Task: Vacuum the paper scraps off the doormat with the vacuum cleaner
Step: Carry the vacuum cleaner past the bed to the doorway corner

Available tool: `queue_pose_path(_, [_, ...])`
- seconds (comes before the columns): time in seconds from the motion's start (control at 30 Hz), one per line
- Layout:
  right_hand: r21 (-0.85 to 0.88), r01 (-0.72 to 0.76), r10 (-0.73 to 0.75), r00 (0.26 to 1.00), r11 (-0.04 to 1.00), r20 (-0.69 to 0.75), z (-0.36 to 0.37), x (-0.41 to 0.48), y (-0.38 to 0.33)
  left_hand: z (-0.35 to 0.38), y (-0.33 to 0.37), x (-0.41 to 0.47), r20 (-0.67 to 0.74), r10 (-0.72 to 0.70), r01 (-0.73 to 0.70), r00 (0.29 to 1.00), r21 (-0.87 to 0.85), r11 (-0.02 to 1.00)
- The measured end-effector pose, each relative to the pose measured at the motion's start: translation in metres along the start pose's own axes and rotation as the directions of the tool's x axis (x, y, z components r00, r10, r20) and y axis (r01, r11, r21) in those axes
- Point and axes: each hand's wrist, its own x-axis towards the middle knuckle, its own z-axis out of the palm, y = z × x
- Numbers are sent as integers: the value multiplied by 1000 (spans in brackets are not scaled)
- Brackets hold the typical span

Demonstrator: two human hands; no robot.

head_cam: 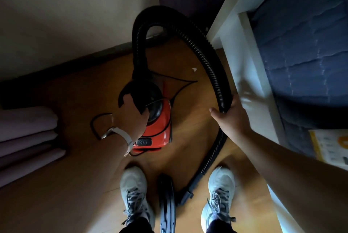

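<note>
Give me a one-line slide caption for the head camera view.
Left hand grips the red vacuum cleaner's handle while right hand holds its black hose.

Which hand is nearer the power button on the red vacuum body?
Left. The left hand grips the carry handle just above the power button; the right hand holds the hose off to the right.

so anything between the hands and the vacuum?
No. The left hand already grips the black handle atop the red vacuum cleaner, and the right hand holds the hose. The doormat isn't in view.
</note>
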Motion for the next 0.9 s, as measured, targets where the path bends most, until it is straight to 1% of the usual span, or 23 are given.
queue_pose_path(0.07, [7, -77, 77, 997, 997, 6, 6, -1, 9, 2, -3, 2, 2, 4, -4, 1000, -67, 998])
queue_pose_path(0.13, [21, -113, 113, 993, 993, 14, 7, -2, 12, 2, -2, 3, 5, 8, -8, 1000, -96, 995])
queue_pose_path(0.23, [68, -79, 76, 996, 995, 47, 6, -5, 5, -1, -4, 4, 6, 16, -15, 1000, -130, 991])
queue_pose_path(0.37, [215, -41, 34, 999, 976, 37, -1, -14, -16, -5, -3, -5, -3, 23, -24, 1000, -144, 989])
queue_pose_path(0.43, [290, -60, 45, 997, 955, 57, -5, -22, -25, -7, -4, -15, -10, 33, -34, 999, -154, 988])
queue_pose_path(0.53, [344, -93, 75, 995, 935, 68, -18, -39, -38, -17, -1, -30, 4, 41, -39, 999, -205, 978])
queue_pose_path(0.63, [407, -123, 105, 992, 905, 67, -35, -64, -54, -40, 5, -50, 12, 36, -32, 999, -250, 968])
queue_pose_path(0.77, [496, -186, 154, 982, 848, 105, -63, -110, -81, -79, 17, -91, 15, 59, -52, 998, -286, 957])
queue_pose_path(0.9, [520, -236, 231, 970, 821, 76, -103, -160, -114, -124, 33, -142, 26, 69, -57, 997, -312, 948])
